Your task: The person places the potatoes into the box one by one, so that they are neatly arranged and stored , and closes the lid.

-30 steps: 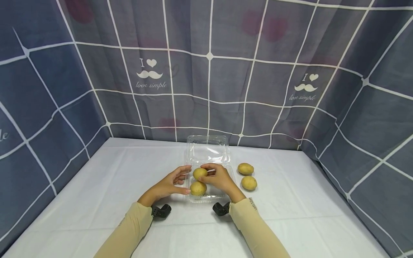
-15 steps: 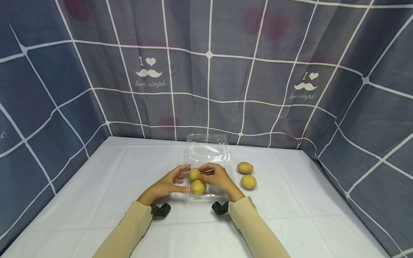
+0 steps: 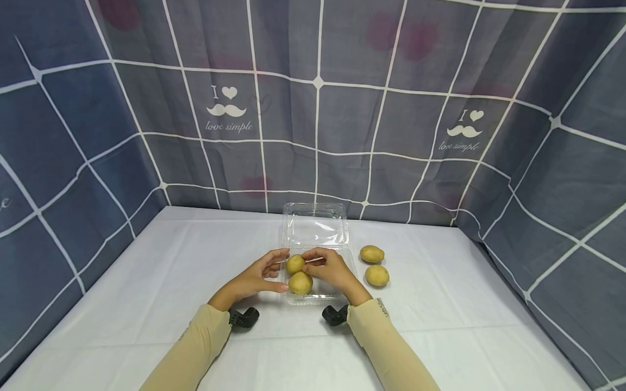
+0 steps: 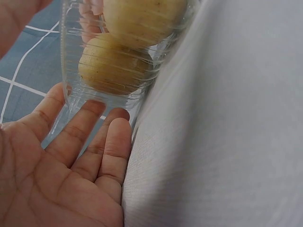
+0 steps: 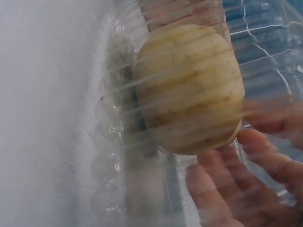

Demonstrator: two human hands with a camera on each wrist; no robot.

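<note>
Bordering white-clothed table (image 3: pixel 440 304), gridded curtain (image 3: pixel 347 122); left hand (image 3: pixel 253 281) relaxed, right hand (image 3: pixel 335 270) pinching potato (image 3: pixel 295 264)

We rocked plain beige long sleeves (image 3: pixel 396 347), tiny dark lettering (image 3: pixel 383 308) by the right cuff, plus chunky black wrist cameras (image 3: pixel 244 319), one per arm.

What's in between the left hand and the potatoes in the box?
The ribbed wall of the clear box. The left wrist view shows it between the left hand and the potatoes.
</note>
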